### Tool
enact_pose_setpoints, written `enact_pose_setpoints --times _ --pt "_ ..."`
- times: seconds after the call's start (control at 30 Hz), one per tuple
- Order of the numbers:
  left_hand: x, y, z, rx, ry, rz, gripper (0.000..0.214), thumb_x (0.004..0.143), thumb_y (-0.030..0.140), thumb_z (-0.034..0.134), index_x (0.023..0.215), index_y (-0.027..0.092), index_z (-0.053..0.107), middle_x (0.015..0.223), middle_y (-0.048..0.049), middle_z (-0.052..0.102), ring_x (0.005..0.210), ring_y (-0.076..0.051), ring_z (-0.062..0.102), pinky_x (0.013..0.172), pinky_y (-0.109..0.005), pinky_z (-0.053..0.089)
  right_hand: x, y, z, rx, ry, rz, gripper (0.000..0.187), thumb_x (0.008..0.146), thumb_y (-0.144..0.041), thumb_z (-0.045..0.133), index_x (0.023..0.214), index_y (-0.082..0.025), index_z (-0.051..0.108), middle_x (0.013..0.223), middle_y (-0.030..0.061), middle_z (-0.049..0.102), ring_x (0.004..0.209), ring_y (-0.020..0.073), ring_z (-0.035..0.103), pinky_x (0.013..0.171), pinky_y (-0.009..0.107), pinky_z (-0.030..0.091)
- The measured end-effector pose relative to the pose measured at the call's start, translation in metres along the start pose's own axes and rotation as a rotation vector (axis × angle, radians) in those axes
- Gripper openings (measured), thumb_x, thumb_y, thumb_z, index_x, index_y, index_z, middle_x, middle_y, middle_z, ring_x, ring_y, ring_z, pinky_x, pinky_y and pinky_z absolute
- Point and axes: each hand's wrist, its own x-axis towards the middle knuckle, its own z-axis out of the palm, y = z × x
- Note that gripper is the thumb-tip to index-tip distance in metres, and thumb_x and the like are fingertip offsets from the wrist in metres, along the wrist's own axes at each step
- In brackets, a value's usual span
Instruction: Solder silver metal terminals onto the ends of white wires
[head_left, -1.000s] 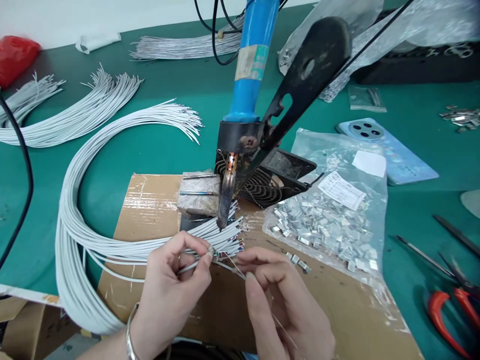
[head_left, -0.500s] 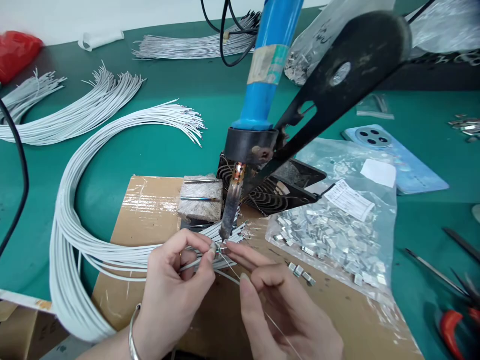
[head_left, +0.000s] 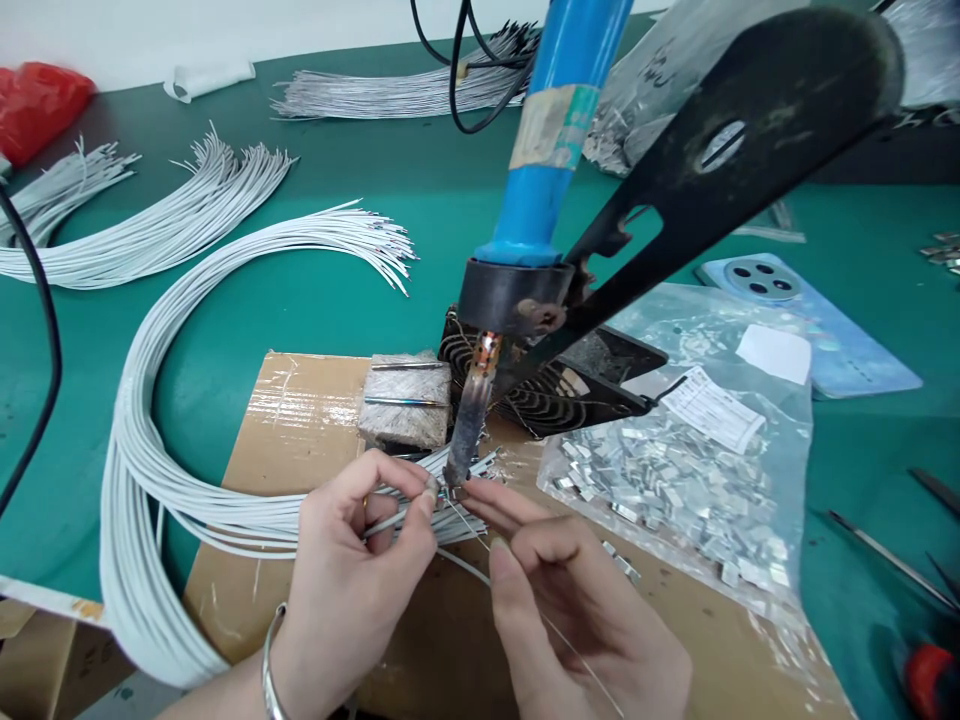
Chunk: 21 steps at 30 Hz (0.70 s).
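We're using the soldering iron as the reference: blue handle, held in a black metal arm, tip pointing down. Just below the tip, our left hand is nearly closed, with thumb and forefinger pinching a white wire. Our right hand is curled, its fingers pinching a thin silvery wire. The two hands are almost touching, right under the tip.

Left of the iron, a big white wire bundle curves across a cardboard sheet, its ends fanned out under the tip. More loose bundles lie further left on the green bench mat. Just behind the tip sit a wire fan guard and a block holding two metal rods. Right of the iron are a plastic bag of metal clips and a phone in a blue case.

The fingertips hide the wire ends, so we can't tell if they're joined, or if the tip touches them. The iron's handle runs off the top edge.
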Motion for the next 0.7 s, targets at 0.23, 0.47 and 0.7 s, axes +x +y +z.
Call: enact_pose_setpoints --times 0.23,0.47,0.7 --pt "0.003 0.003 0.001 -0.026 0.011 0.007 0.012 0.072 0.018 0.071 0.066 0.016 0.061 0.071 -0.0021 0.069 0.045 -0.005 0.041 0.041 -0.016 0.028 0.007 0.0 -0.001 0.027 -0.02 -0.044 0.024 0.091 -0.008 0.061 0.072 -0.023 0.058 0.11 0.005 0.081 0.099 0.0155 0.079 0.08 0.016 0.063" --pt "0.002 0.006 0.002 -0.033 0.026 0.048 0.011 0.073 0.015 0.071 0.067 0.015 0.063 0.075 -0.0038 0.074 0.045 -0.005 0.047 0.04 -0.012 0.032 0.01 0.003 -0.006 -0.013 -0.065 -0.121 0.023 0.09 -0.008 0.062 0.073 -0.023 0.059 0.112 0.0029 0.081 0.097 0.0137 0.079 0.08 0.014 0.062" --pt "0.0 0.006 0.002 -0.012 0.018 0.081 0.01 0.074 0.015 0.07 0.068 0.016 0.063 0.073 -0.0025 0.074 0.046 -0.005 0.048 0.04 -0.012 0.033 0.011 0.004 -0.01 -0.025 -0.103 -0.16 0.022 0.091 -0.007 0.061 0.077 -0.023 0.059 0.115 0.0005 0.08 0.104 0.0119 0.077 0.086 0.012 0.06"
